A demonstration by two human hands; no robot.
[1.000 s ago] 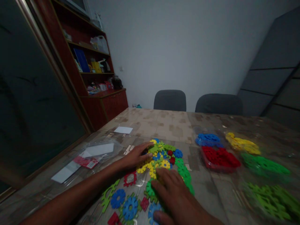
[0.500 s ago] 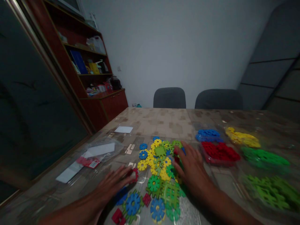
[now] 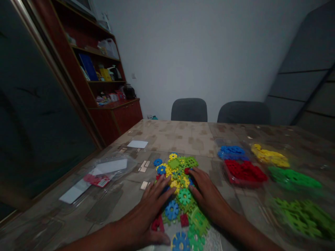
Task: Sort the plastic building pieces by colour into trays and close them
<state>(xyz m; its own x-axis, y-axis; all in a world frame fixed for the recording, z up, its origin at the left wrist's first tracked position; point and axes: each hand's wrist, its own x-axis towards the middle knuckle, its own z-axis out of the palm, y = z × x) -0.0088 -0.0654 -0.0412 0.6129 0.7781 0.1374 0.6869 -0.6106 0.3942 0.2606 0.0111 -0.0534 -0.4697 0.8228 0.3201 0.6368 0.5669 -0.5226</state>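
Matt plastic gear pieces, glossy plastic tub, smooth wooden cabinet (faintly shiny).

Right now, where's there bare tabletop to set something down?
The widest bare stretch of table lies past the gear pieces, right of the far white card and before the gray chairs. A narrow strip runs between those pieces and the red tub. It's crowded between your left hand and right hand, and around that tub.
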